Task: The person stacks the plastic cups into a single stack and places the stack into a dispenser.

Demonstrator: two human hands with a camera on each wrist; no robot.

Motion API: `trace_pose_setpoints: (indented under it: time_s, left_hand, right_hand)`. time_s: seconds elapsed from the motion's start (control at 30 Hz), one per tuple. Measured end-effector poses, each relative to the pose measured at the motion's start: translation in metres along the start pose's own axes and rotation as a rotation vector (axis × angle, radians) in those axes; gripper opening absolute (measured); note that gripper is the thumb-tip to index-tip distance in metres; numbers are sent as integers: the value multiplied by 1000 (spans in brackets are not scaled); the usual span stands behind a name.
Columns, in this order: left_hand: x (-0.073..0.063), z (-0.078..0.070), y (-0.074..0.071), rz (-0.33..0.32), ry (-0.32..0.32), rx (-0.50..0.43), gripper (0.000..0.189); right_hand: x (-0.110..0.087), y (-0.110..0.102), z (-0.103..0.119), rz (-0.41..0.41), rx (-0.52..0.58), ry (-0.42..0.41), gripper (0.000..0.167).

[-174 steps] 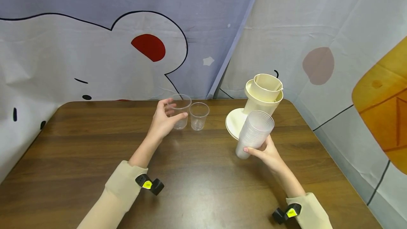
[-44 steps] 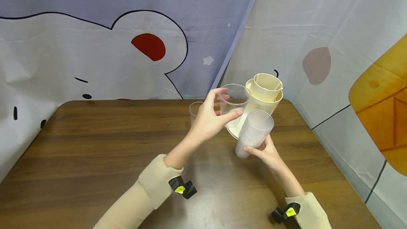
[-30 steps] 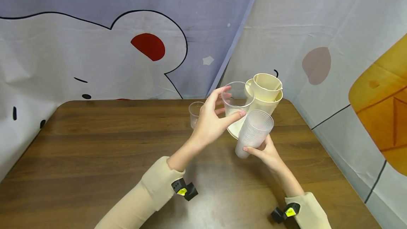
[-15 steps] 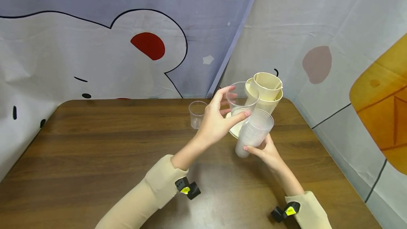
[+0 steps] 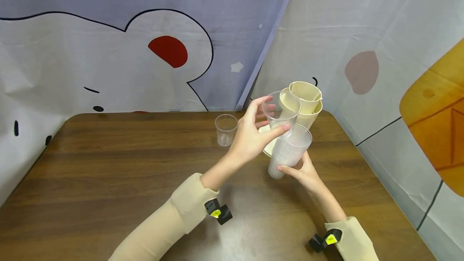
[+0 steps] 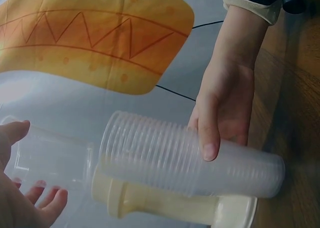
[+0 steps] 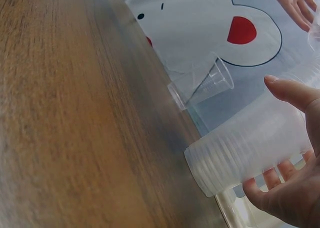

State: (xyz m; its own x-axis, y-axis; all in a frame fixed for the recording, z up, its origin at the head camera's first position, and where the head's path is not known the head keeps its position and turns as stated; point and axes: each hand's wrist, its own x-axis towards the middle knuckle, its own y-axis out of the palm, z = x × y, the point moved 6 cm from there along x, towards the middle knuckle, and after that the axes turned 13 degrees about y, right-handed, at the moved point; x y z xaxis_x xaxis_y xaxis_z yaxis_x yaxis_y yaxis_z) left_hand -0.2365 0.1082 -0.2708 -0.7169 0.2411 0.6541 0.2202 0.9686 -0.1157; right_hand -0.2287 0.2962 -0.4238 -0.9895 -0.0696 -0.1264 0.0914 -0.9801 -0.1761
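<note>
My left hand holds a clear plastic cup between thumb and fingers, just above the mouth of a nested stack of clear plastic cups. In the left wrist view the held cup lies in line with the stack, its base close to the stack's rim. My right hand grips the stack from the right side, thumb in front; the stack tilts, mouth up and to the right. A single clear cup stands upright on the table, left of my left hand.
Behind the stack stands a cream cylindrical holder with a wide rim and a round base, partly hidden by the cups. The brown wooden table meets a printed curtain at its back edge.
Earlier, my left hand was at the cup beside the standing one; it has carried that cup right and closer over the stack. My right hand and the stack stay nearly still.
</note>
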Motion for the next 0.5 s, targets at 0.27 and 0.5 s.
trace_pose_setpoints:
  time_s: [0.27, 0.5]
  left_hand:
    - [2, 0, 6, -7, 24, -19, 70]
    - [3, 2, 12, -24, 31, -25, 71]
  right_hand:
    - [-1, 0, 2, 1, 10, -8, 79]
    - [-3, 1, 2, 1, 2, -4, 79]
